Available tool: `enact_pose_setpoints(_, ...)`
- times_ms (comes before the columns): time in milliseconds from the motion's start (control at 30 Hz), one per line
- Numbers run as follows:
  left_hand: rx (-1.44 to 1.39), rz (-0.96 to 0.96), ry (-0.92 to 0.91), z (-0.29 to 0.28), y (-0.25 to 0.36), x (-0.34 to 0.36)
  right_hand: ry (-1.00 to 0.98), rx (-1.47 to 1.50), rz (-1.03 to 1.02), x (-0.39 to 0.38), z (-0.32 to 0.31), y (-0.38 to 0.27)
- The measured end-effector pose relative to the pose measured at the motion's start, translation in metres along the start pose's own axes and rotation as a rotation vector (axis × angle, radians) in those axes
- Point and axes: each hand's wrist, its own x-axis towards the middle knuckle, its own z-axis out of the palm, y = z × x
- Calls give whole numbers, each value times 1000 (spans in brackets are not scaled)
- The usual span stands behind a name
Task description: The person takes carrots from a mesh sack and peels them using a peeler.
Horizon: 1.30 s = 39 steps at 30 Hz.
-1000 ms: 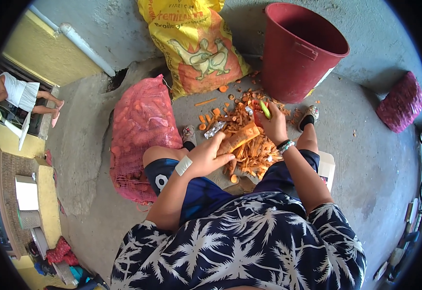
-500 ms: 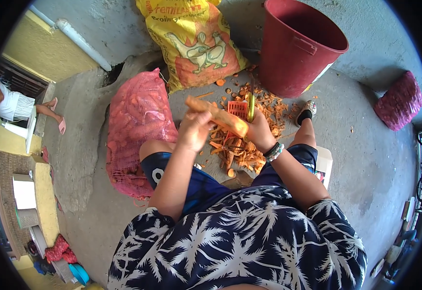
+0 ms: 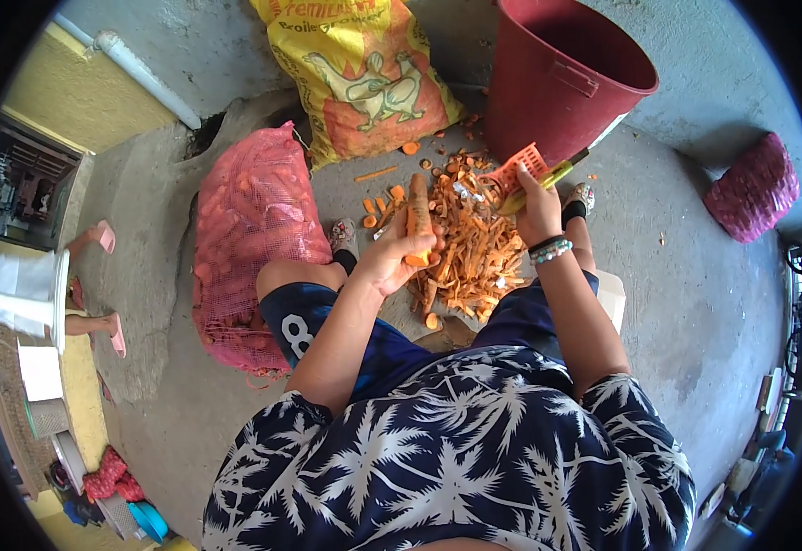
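Observation:
In my left hand (image 3: 403, 253) is a partly peeled carrot (image 3: 418, 211), held upright with an orange end toward me. My right hand (image 3: 535, 208) grips a yellow-green handled tool (image 3: 553, 174), which looks like a knife, together with an orange-red slotted plastic piece (image 3: 520, 163); their exact join is hidden. A heap of orange peelings and cut pieces (image 3: 465, 257) lies on the floor between my legs, below both hands. A pink mesh sack (image 3: 245, 239) full of carrots lies beside my left leg.
A yellow sack (image 3: 369, 73) and a dark red bin (image 3: 548, 110) stand against the back wall. A purple mesh sack (image 3: 750, 188) lies at the right, a pale box (image 3: 608, 303) by my right leg. At the far left, a person (image 3: 15, 289) in pink slippers is beside a step.
My left hand has turned the carrot from sideways to upright. My right hand has lifted the tool and plastic piece toward the bin. The person at the left has moved lower in view.

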Motion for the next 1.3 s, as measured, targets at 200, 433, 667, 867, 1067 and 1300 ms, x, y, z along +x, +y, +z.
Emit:
enact_pose_setpoints(200,358,113,-71,28,6,-9,-246,-256,-46,-29,47,-8)
enact_pose_setpoints(433,193,159,-99,30,1,-5,-257,-271,-78,-52,61,-16)
enact_pose_setpoints(667,304,161,-31,32,-1,-8,-315,-319,-85,-53,58,-15)
enact_pose_setpoints(867,678,290,8,38,4,-19,-212,-335,-229,-42,57,-7)
enact_pose_setpoints(1067,610,212,-31,30,0,-23,173,-409,-522,59,5,-12)
enact_pose_setpoints(1300,205,122,-23,24,-1,-23,-42,-241,-255,-1,28,-17)
